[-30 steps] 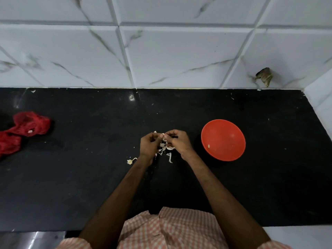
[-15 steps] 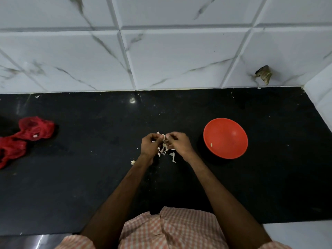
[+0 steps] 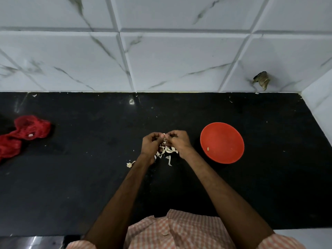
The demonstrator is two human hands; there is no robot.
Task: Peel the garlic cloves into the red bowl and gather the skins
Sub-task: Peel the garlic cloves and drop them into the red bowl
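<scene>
My left hand and my right hand meet over the black counter, fingertips curled together and pinching a small garlic clove that is mostly hidden between them. Under the hands lies a heap of pale garlic skins. A red bowl stands to the right of my right hand, with one peeled clove lying inside near its left wall. A garlic stem piece lies apart, to the left of my left wrist.
A red mesh bag lies crumpled at the counter's left end. White marble-look tiles form the back wall, with a damaged spot at the right. A tiled side wall bounds the counter on the right.
Both hands stay together over the skins, fingers working at the clove; the view has shifted slightly. Nothing else has moved.
</scene>
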